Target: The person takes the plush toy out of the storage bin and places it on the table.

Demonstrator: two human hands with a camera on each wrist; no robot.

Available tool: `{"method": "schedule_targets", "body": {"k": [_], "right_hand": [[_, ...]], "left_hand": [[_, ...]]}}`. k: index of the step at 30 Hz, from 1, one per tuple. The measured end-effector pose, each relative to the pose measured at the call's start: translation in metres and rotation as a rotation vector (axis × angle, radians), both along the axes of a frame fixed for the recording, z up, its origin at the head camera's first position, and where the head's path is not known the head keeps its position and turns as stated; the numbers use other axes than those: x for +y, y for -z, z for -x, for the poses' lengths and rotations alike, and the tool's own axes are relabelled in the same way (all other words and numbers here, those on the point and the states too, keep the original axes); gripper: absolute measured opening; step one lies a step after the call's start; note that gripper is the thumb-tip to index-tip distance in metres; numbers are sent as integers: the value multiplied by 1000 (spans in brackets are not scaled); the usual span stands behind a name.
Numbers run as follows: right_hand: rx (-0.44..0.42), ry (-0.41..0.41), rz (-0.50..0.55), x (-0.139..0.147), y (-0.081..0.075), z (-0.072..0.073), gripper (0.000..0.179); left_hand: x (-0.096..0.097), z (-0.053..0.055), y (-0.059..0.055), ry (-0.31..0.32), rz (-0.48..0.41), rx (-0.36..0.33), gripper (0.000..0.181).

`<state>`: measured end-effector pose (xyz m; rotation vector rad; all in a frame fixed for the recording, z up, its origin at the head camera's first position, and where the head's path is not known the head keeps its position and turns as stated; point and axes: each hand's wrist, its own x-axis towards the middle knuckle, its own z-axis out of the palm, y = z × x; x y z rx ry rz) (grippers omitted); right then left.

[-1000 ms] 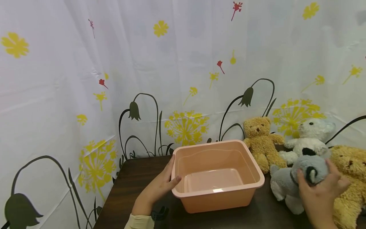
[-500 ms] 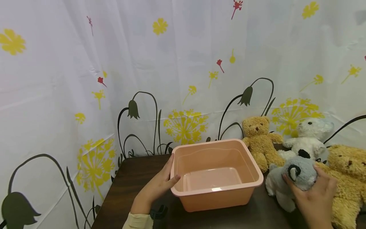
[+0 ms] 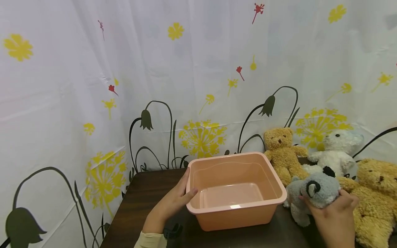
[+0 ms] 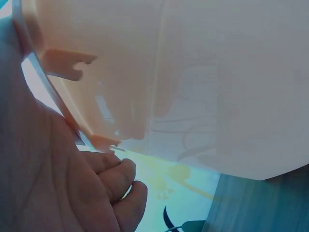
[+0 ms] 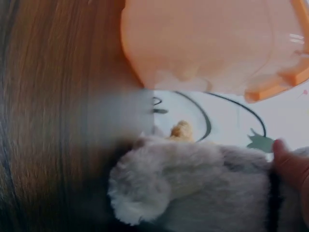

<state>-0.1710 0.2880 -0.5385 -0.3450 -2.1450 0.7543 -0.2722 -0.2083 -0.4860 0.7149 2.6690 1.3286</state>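
A peach plastic basin [image 3: 237, 220] stands on the dark wooden table. My left hand [image 3: 170, 203] holds its left side, with the thumb over the rim and the fingers on the outside. In the left wrist view, the fingers of that hand [image 4: 123, 191] curl beneath the basin's rim [image 4: 72, 118]. My right hand [image 3: 336, 213] grips a grey stuffed animal [image 3: 322, 189] around its head and neck; it has black-and-white ears. Right beside the basin's right wall is the toy's body. The right wrist view shows its fluffy body [image 5: 193, 183], a dark neckband and my thumb [image 5: 287, 162].
A golden teddy bear [image 3: 283, 155] sits behind the basin's right corner. Next to it sits a white plush toy [image 3: 335, 155]. A larger golden teddy [image 3: 376, 203] is at the far right. A flower-printed curtain [image 3: 198, 69] hangs behind the table [image 3: 139, 193].
My right hand has moved left with the grey stuffed animal, bringing it up beside the basin and away from the larger golden teddy. My left hand stays on the basin.
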Motion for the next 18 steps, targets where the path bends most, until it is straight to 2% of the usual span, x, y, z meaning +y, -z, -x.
{"method": "schedule_targets", "body": {"k": [4,7,9,10,12,13,16,18], "right_hand": [[-53,-6,-13,-1,-2,-3,114],[-41,26,-24,-3,-5,-7,133],[-11,57,-17,-9,-12,-14,142],[26,64,-12,-14,-16,-18,138],[195,64,-36,-26,-29,-25,127],[317,60,-37,-34,-39,-28,118],[701,13,-78,-62,-77,-35,91],[844,-63,-105,-82,-107,-40,82]], "left_hand": [[-4,-1,-3,-30,62,32,93],[-8,-4,-7,-52,122,92,92],[-10,-9,-11,-55,152,167,88],[-11,-12,-13,-55,162,231,86],[-10,-18,-21,-60,144,407,76],[-9,-23,-27,-64,108,515,68],[-4,-39,-51,-63,-72,864,40],[2,-51,-72,-38,-208,1042,29]]}}
